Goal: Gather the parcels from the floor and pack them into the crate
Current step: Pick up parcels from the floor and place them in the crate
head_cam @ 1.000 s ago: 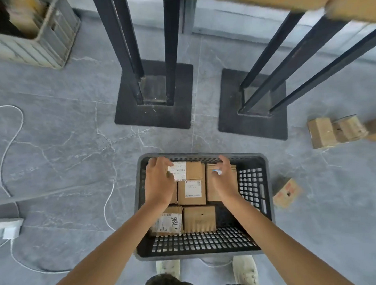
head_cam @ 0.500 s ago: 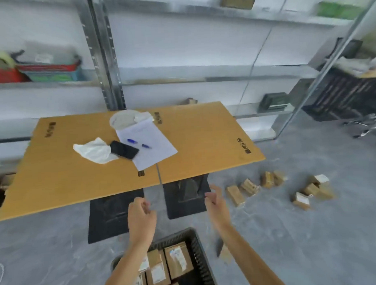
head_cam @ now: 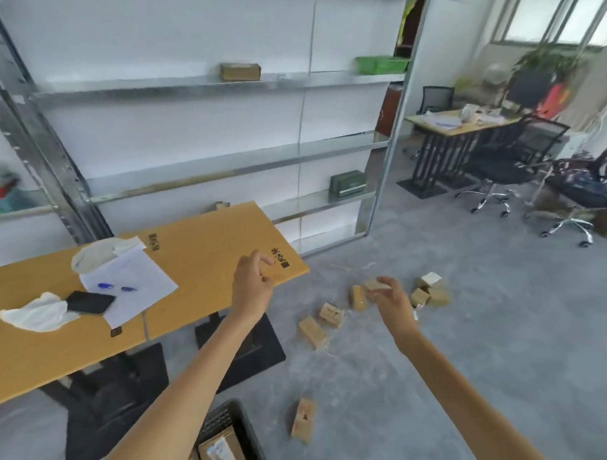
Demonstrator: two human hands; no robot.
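The dark plastic crate (head_cam: 240, 421) shows at the bottom edge, with brown parcels (head_cam: 218, 453) inside. Several small cardboard parcels lie on the grey floor: one (head_cam: 303, 419) just right of the crate, a row (head_cam: 312, 331) further out, and a cluster (head_cam: 430, 290) beyond. My left hand (head_cam: 251, 288) hangs in the air before the table's corner, fingers loosely curled, holding nothing. My right hand (head_cam: 390, 300) is raised over the floor parcels, fingers relaxed and empty.
A wooden table (head_cam: 199, 254) on black bases stands at left, carrying paper, a phone and a cloth. Metal shelving (head_cam: 193, 82) lines the wall behind it. A desk (head_cam: 460, 128) and office chairs (head_cam: 510, 167) stand at the far right.
Both hands left the parcels in the crate and rose empty. The view swung up and to the right, from the crate to the scattered floor parcels and the room.
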